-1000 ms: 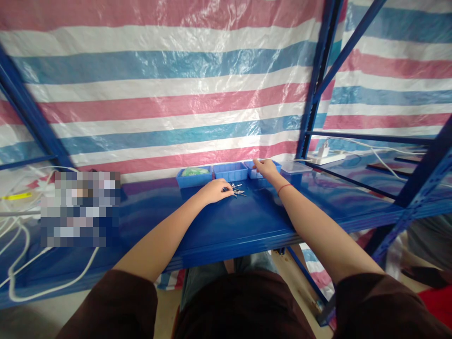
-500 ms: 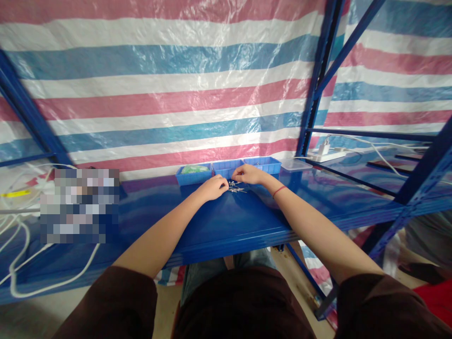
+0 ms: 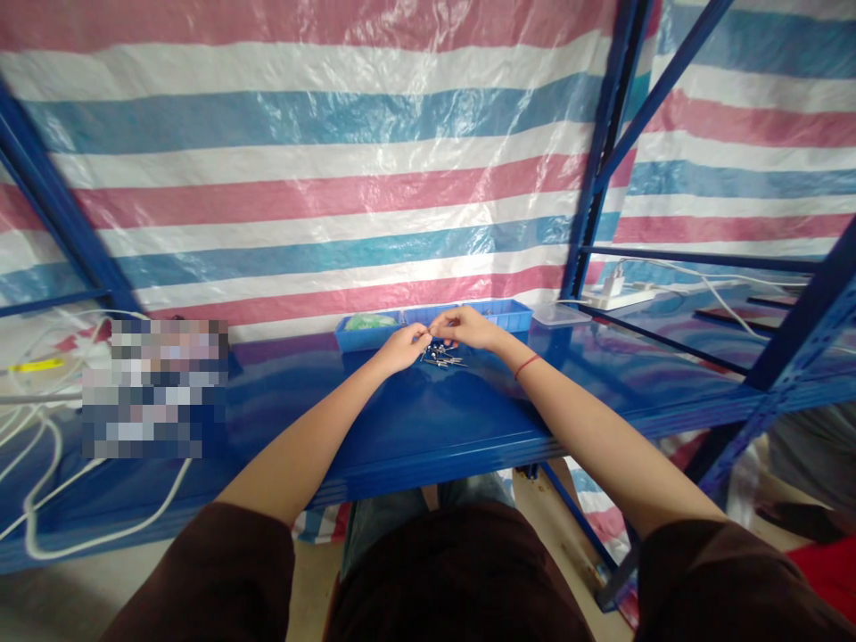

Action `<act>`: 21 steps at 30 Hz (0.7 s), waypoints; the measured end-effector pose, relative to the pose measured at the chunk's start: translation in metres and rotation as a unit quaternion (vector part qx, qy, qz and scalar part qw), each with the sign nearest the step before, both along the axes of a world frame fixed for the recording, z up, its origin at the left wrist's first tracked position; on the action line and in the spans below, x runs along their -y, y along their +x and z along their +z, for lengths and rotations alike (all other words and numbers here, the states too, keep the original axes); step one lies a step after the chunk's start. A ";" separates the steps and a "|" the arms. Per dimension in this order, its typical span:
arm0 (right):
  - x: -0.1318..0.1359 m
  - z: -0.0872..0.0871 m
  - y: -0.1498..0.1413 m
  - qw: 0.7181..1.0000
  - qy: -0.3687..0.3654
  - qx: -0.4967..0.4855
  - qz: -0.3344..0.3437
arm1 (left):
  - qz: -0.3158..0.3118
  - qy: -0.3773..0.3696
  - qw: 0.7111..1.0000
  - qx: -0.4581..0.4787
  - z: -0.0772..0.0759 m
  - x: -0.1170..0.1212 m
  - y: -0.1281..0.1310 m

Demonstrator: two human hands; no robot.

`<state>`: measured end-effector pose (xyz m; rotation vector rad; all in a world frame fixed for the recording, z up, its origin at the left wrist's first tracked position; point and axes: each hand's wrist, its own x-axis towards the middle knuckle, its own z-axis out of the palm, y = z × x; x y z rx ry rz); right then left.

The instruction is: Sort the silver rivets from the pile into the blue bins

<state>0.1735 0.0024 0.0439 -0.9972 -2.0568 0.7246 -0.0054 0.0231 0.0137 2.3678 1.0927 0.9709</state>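
My left hand (image 3: 403,346) and my right hand (image 3: 466,327) meet fingertip to fingertip above a small heap of thin metal parts (image 3: 440,357) on the blue shelf (image 3: 428,419). Both hands are closed in a pinch on something too small to make out. Just behind them stand three blue bins in a row: the left bin (image 3: 365,332) holds something green, the middle bin (image 3: 418,315) is partly hidden by my fingers, and the right bin (image 3: 508,313) is beside my right hand. A red band circles my right wrist.
A clear plastic box (image 3: 562,314) sits right of the bins. White cables (image 3: 40,481) loop over the shelf's left end. A white power strip (image 3: 619,294) lies on the neighbouring rack. Blue uprights and a striped tarp close off the back.
My right hand left the right bin and came left to meet my left hand over the metal parts. Both hands have since risen slightly, pinching together.
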 end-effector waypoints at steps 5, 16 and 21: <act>0.001 0.002 -0.002 0.999 0.039 -0.026 -0.007 | -0.027 -0.028 0.999 0.025 -0.001 -0.001 0.002; -0.001 0.001 -0.002 0.999 0.035 -0.024 -0.014 | -0.038 -0.079 0.996 0.034 0.005 0.005 0.003; -0.002 0.000 -0.003 0.997 0.058 -0.043 0.004 | -0.032 -0.088 0.995 0.045 0.005 0.004 0.003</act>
